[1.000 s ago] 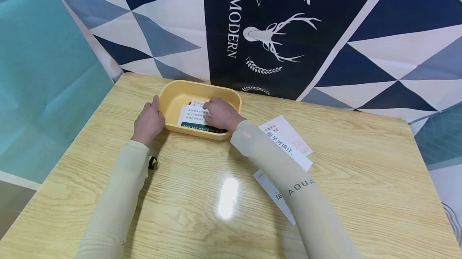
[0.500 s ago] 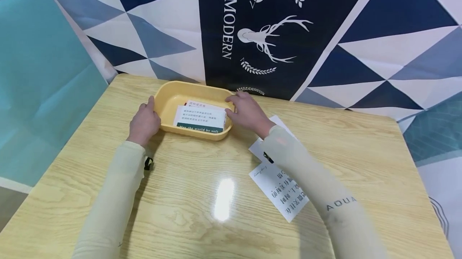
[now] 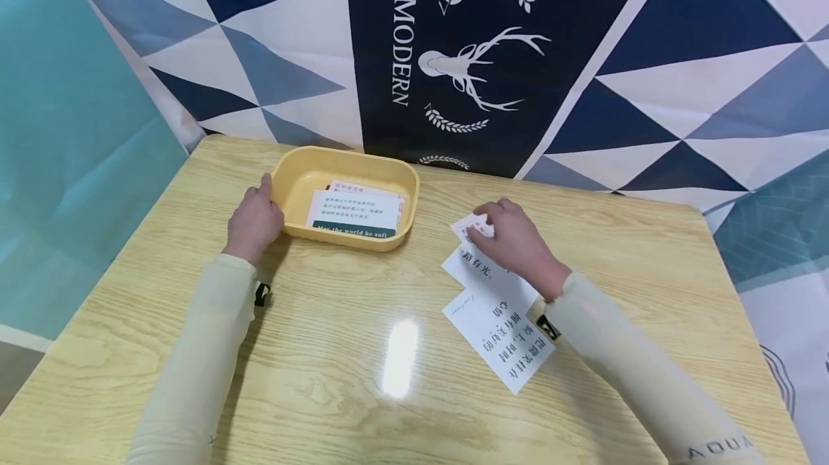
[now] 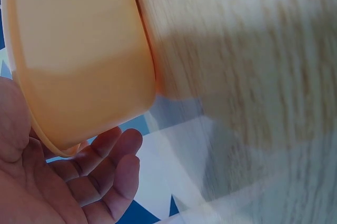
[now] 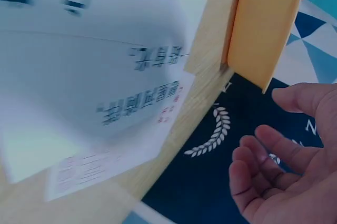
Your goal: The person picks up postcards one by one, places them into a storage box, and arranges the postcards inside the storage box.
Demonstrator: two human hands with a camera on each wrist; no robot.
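A yellow plastic basket (image 3: 363,157) stands near the back edge of the table, with several printed cards (image 3: 359,209) lying inside it. My left hand (image 3: 255,222) holds the basket's left end; in the left wrist view the rim runs between thumb and fingers. To the right of the basket, three overlapping cards lie on the table: one with red print (image 3: 463,224), one with dark characters (image 3: 476,267) and a nearer one (image 3: 501,339). Over the first two hovers my right hand (image 3: 518,238), partly hiding them. The right wrist view shows its thumb and fingers apart, nothing between them.
The wooden table (image 3: 324,350) carries a bright light reflection in front of the basket. A patterned cloth with a deer head (image 3: 463,65) hangs along the back edge. Teal cloth (image 3: 84,163) hangs at the left.
My right hand has left the cards inside the basket and moved right, over the cards on the table. My left hand stays at the basket's left end.
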